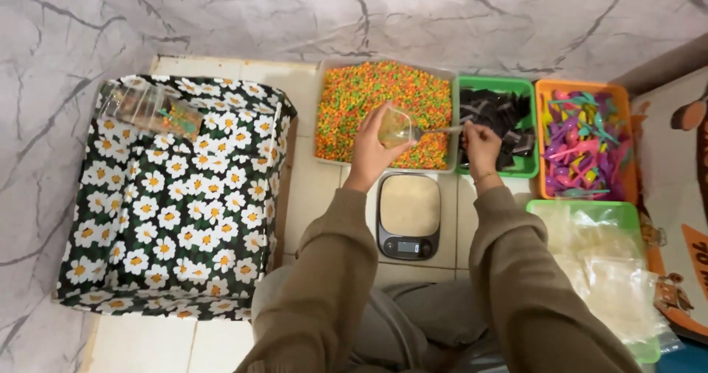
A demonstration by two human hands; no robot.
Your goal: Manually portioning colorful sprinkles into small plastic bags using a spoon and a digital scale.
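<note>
Daisy-print fabric box (173, 196), 9 o'clock; clear filled cups (150, 110) on top. Left hand (372, 148), centre: fingers grasping clear cup (396, 127), tilted over tray of coloured pellets (383, 111), 12 o'clock. Right hand (481, 144): fingers clenched on spoon handle (441, 130) feeding cup. Scale (408, 214) below, bare. Green tray (495, 126), orange tray (585, 138), 2 o'clock. Risk: tilted cup likely sheds pellets onto floor tiles (313, 196).

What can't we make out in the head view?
- Scale display: too small to read.
- Cup contents: blurred, left hand covers part.
- Spoon bowl: inside the cup, load unclear.
- Right hand fingers: curled away, grip hidden.
- Clear bags in the green bin: cut off by the frame's bottom edge.
</note>
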